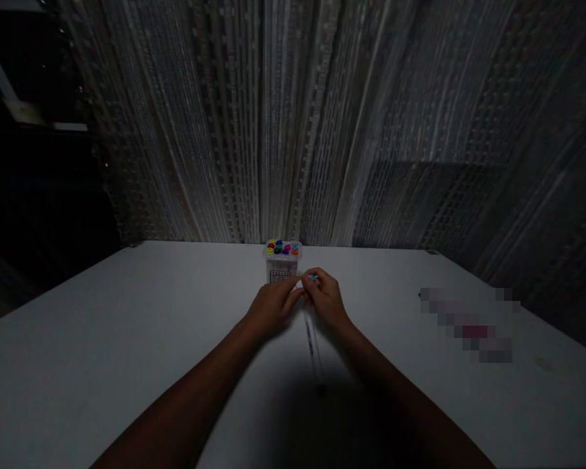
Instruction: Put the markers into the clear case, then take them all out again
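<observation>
A clear plastic box of markers (282, 260) with several coloured caps on top stands near the far edge of the white table (127, 326). Just in front of it my two hands meet. My right hand (325, 298) pinches a small blue-tipped marker (312, 278) at its top end. My left hand (272, 305) has its fingers closed, its fingertips touching the same small piece between the hands. A long thin white pen-like stick (312, 345) lies on the table below the hands, pointing toward me.
A blurred, pixelated patch (469, 322) covers something on the right side of the table. A wall of ridged grey panels (293, 117) rises behind the table. The room is dim and the left background is dark.
</observation>
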The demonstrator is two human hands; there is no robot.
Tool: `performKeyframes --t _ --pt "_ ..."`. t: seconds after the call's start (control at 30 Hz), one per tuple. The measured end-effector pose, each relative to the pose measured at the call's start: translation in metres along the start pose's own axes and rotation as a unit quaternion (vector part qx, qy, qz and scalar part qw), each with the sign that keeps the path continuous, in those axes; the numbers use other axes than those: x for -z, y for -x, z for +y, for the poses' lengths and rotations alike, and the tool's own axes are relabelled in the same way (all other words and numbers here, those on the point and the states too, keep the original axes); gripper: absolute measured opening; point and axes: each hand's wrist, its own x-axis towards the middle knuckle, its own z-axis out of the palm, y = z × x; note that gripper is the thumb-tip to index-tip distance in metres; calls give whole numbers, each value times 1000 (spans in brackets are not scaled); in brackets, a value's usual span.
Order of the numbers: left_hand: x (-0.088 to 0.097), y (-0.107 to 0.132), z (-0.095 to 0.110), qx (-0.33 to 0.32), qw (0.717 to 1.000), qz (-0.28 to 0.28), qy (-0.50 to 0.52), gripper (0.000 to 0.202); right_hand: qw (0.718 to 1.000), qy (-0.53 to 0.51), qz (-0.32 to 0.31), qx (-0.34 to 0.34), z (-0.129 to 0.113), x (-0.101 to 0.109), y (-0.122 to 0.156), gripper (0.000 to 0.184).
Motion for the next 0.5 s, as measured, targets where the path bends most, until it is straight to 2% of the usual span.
performKeyframes --t 0.13,0.27,0.37,0.43,0.5 --pt "2 0 -1 -4 1000 -5 20 31 998 -37 44 -10 -7 4 -3 30" --pt "4 4 -1 -30 998 15 47 29 999 -40 8 -33 -13 1 -1 33" --pt "10 8 0 -74 990 105 61 28 998 -64 6 -21 -22 3 -1 33" --pt "16 9 1 -94 971 209 62 25 994 -104 44 2 -30 10 -3 33" --pt "22 8 1 -78 949 300 60 24 984 -148 97 27 -40 19 -7 36"
